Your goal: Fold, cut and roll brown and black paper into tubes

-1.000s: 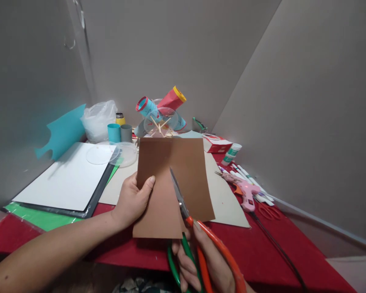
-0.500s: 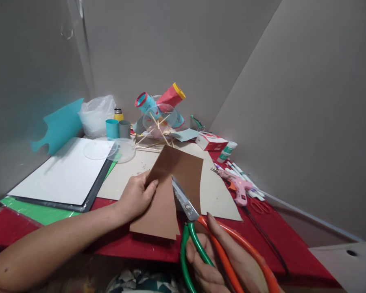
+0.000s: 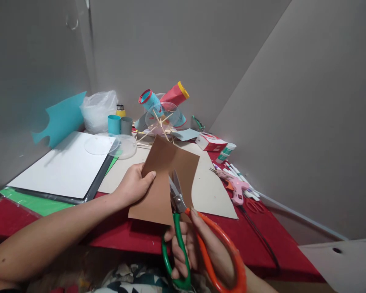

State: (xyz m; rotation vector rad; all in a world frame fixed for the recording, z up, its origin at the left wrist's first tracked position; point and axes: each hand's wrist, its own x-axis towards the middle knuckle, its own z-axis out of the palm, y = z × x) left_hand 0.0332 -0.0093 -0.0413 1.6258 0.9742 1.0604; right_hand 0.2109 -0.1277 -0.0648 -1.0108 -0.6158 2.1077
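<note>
A brown sheet of paper is held up over the front of the table, a slit running up it from its lower edge. My left hand pinches the sheet's left side, thumb on top and fingers behind. In my right hand is a pair of scissors with one green and one orange handle. Their blades are spread apart, with the paper's slit between them. The part right of the slit bends away behind the blades.
A pale board lies beneath on the red tablecloth. To the right are a pink glue gun with its cord and several markers. White paper and a plastic bag are left. A stick-and-paper-tube model stands behind.
The scissors' handles have spread and the blades have opened. The blade tips reach slightly higher along the slit. My left hand keeps its grip on the paper.
</note>
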